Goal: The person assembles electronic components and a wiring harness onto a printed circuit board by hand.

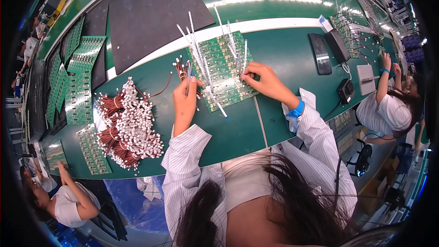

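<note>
A green panel of joined circuit boards (219, 57) lies on the bench before me. Several thin white flat cables (206, 66) stand up or lean across it. My left hand (185, 98) is closed around slim grey tweezers (188, 77) at the panel's left edge. Right beside those fingers is a small bundle of red-and-black wires (181, 67) with white connectors. At the panel's right side my right hand (267, 81) pinches the lower end of a white flat cable (245, 54); its fingertips partly cover the contact point.
A large pile of wire leads with white connectors (132, 123) lies left of my left hand. More circuit boards (80, 91) are stacked farther left. A black mat (151, 13) lies beyond; a black box (336, 45) and a dark tray (319, 54) sit right. Co-workers sit at both sides.
</note>
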Demonstrator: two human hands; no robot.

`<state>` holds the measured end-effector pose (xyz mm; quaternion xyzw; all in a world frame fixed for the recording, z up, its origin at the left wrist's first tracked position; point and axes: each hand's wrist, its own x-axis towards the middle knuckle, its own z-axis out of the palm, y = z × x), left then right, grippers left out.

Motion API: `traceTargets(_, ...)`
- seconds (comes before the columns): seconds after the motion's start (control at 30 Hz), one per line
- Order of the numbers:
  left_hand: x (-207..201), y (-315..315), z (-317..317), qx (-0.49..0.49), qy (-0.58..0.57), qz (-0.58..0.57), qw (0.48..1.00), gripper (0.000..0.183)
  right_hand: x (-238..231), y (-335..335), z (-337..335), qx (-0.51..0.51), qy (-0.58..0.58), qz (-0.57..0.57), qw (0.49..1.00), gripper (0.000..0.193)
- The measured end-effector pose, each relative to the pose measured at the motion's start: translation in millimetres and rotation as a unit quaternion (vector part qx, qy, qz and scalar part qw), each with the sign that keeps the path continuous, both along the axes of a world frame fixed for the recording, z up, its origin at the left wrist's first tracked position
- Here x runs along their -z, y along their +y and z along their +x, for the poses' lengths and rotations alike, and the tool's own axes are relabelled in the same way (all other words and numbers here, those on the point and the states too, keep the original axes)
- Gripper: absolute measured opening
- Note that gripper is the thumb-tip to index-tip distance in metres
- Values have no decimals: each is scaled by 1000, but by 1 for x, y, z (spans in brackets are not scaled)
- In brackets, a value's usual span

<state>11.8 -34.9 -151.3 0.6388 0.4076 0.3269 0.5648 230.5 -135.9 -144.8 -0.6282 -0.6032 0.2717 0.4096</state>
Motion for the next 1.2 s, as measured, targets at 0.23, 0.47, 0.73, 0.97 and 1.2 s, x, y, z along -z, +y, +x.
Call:
traceTargets(0.23, -1, 0, -1, 6, 13, -1, 1000, 28, 0, 1, 1, -5, 4, -1, 1000, 10)
traceTargets(0.47, -1, 0, 0, 7, 8, -6, 1000, 28, -1, -2, 0, -34, -4, 21, 999, 10)
traceTargets(0.73, -1, 0, -1, 4, 16, -22, 1000, 29, 3, -7, -2, -34, -173, 95, 980, 9)
traceTargets(0.97, 0, -1, 0, 9, 27, -11, 1000, 29, 10, -8, -10, -38, -203, 151, 967, 11)
traceTargets(1.2, -4, 0, -2, 4, 28, -13, 1000, 27, 17, -10, -6, 3, -88, 125, 988, 10)
